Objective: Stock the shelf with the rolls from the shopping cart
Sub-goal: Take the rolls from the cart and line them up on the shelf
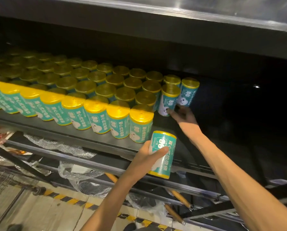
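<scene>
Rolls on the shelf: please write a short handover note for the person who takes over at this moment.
Left hand: grips one teal and yellow roll in front of the shelf edge, not yet placed.
Right hand: reaches in, fingers at the two rolls on the right end.
Done: many rows of rolls stand upright on the shelf.
Left: place the held roll, likely in the dark free space to the right. The cart is out of view.

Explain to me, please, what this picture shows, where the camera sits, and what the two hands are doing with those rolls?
There is no machine here: a camera worn on a person's head looks down at their bare hands. The dark metal shelf is packed with upright teal-labelled rolls with yellow ends. The left hand grips one more such roll, not yet on the shelf. The right hand reaches in, a fingertip touching a roll at the row's end. Crumpled clear plastic wrap lies below.
</scene>
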